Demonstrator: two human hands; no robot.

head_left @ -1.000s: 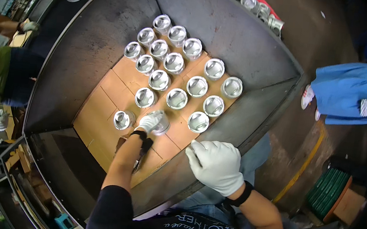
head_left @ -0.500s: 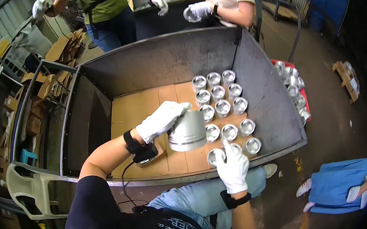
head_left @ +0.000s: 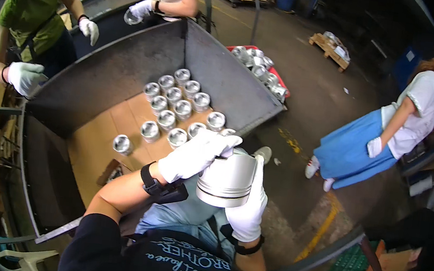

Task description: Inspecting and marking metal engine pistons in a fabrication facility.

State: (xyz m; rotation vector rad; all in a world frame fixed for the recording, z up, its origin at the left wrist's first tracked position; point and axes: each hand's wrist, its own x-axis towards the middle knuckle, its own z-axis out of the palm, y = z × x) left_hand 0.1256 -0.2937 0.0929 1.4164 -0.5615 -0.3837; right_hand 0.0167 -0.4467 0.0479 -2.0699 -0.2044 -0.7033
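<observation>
Your left hand point(head_left: 196, 155) and right hand point(head_left: 249, 210) both grip one piston point(head_left: 226, 182). The metal bin point(head_left: 226, 80) contains standing pistons point(head_left: 182, 110) on cardboard point(head_left: 91, 137); a red tray point(head_left: 281, 79) contains jumbled metal parts point(head_left: 260, 72).

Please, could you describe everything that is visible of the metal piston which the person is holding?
The piston is a silver-grey cylinder, apparently metal, with a smooth, dull wall and several grooves around one end, one looking dark. It is held in the air, slightly tilted, grooved end lowest in the picture. The white-gloved left hand grips its upper end; the white-gloved right hand holds its right side. Its inside is hidden.
</observation>
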